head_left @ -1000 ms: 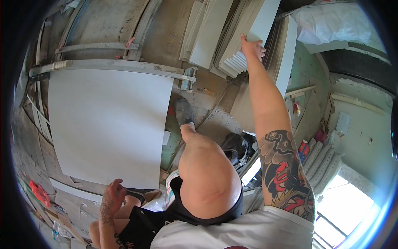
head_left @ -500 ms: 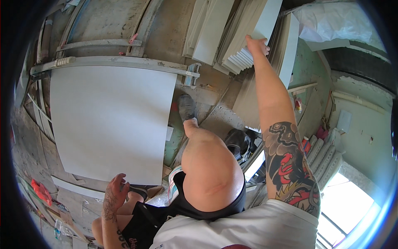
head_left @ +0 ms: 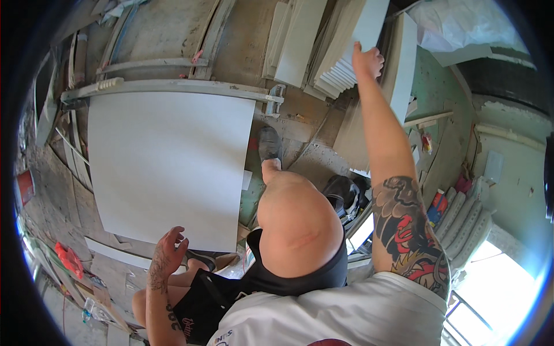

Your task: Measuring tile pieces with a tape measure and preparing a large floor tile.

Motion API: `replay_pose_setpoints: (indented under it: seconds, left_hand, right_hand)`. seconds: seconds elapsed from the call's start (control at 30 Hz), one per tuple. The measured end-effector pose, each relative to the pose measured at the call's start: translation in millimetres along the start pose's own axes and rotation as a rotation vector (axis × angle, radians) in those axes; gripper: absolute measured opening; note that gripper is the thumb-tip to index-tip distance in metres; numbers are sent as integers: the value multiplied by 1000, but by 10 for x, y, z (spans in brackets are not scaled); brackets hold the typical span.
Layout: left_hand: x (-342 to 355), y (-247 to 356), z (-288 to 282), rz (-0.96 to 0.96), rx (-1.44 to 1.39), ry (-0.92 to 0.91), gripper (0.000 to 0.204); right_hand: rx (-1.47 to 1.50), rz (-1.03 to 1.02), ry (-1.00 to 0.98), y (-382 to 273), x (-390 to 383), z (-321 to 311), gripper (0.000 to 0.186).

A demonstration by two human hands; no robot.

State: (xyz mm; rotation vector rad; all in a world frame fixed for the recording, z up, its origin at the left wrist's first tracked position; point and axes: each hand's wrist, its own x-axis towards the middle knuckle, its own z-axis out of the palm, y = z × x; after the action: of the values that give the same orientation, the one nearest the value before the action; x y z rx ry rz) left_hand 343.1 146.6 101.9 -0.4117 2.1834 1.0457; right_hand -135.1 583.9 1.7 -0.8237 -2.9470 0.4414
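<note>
My right arm reaches far forward, with my right hand at the lower edge of a leaning stack of white boards. The thumb lies against the front board's white face and the fingers curl at its edge; the fingertips are partly hidden. Lower left, my left hand hangs with loosely bent fingers apart, holding nothing. Just beyond it a large white sheet lies flat, its near edge close to my fingertips. A metal straightedge bar with an end clamp runs along the sheet's far edge.
More boards lean left of the stack, and another stack stands right of it. My bare knee rises between the sheet and black bags. Rolled padding lies at right, a red plastic piece at left.
The view has shifted slightly, moving the sheet and the boards a little rightward in the picture. My right hand stays at the board stack, and my left hand stays beside the sheet's near edge.
</note>
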Motion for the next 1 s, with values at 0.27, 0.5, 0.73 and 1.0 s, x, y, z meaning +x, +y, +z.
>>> replay_pose_setpoints:
  seconds: [0.27, 0.5, 0.73, 1.0]
  left_hand:
    - [-272, -615, 330, 4, 54, 111, 29]
    - [-795, -379, 353, 90, 252, 41, 32]
    - [-1130, -62, 310, 205, 173, 216, 33]
    - [-1360, 216, 618, 298, 135, 147, 37]
  right_hand:
    - [165, -541, -640, 1512, -2352, -41, 34]
    - [152, -535, -1093, 2744, -3441, -257, 31]
    - [478, -512, -1040, 2492, -3701, -1376, 35]
    - [637, -680, -798, 2478, -4117, -1770, 34]
